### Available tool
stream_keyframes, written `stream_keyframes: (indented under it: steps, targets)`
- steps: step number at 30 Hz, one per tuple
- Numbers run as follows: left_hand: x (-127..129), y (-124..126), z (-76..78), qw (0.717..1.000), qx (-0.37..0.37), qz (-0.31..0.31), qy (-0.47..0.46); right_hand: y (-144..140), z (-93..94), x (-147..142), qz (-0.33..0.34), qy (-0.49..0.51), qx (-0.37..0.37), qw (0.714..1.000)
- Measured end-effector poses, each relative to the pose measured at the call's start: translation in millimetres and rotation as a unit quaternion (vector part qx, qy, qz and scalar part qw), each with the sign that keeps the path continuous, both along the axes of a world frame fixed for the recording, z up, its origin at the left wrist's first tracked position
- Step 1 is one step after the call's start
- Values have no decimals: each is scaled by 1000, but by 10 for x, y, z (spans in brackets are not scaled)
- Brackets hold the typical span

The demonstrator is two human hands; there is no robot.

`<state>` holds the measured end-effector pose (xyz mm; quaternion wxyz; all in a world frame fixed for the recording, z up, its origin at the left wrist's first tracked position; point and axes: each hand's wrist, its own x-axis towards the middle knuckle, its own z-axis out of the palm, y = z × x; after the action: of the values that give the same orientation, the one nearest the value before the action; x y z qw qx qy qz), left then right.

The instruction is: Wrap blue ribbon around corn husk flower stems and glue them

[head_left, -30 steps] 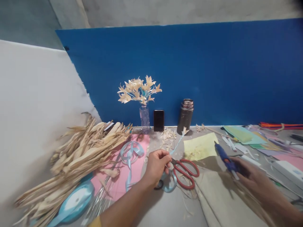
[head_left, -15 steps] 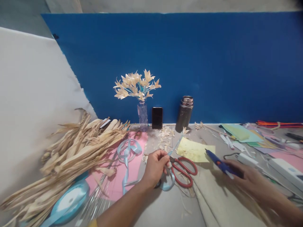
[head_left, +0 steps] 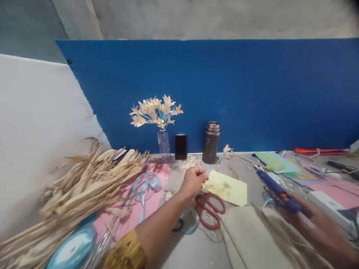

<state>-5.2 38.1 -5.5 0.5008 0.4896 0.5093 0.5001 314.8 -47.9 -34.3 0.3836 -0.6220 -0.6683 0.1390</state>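
Observation:
My left hand (head_left: 193, 182) reaches forward with its fingers pinched on the blue-wrapped stem of a husk flower (head_left: 227, 148), whose pale head points away toward the back of the table. Below that hand lie red-handled scissors (head_left: 210, 211) and a coil of light blue ribbon (head_left: 190, 221). Beside its fingertips is a stained yellow paper (head_left: 227, 188). On the right, my right hand (head_left: 314, 215) grips a blue glue gun (head_left: 277, 190), its nozzle pointing up and left and a clear glue stick showing at the rear.
Dried corn husks (head_left: 92, 186) heap up at left, near a blue ribbon spool (head_left: 74, 246) and thin wires. A vase of husk flowers (head_left: 163, 144), a phone (head_left: 181, 147) and a flask (head_left: 211, 144) stand along the back. A white power strip (head_left: 332, 209) and coloured papers (head_left: 276, 162) lie right.
My left hand has moved forward with the flower, toward the back of the table. The glue gun has moved right and its nozzle is raised. The view has tilted upward.

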Motion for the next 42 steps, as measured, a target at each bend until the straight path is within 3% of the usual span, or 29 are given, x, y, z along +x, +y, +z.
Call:
stream_keyframes:
  steps: [5,8,11,42]
  targets:
    - [10,-387,-116,999,-20,-7,-46,-202,87,-472,123,66,-23,990]
    - [-24,-470,-131,998,-6,13,-56,-182,119,-806,205,83,-56,974]
    - [-57,-474,-138,999,9,22,-35,-116,109,-940,247,83,-80,962]
    - [-50,-495,-165,996,-33,11,-82,-67,106,-968,251,59,-130,957]
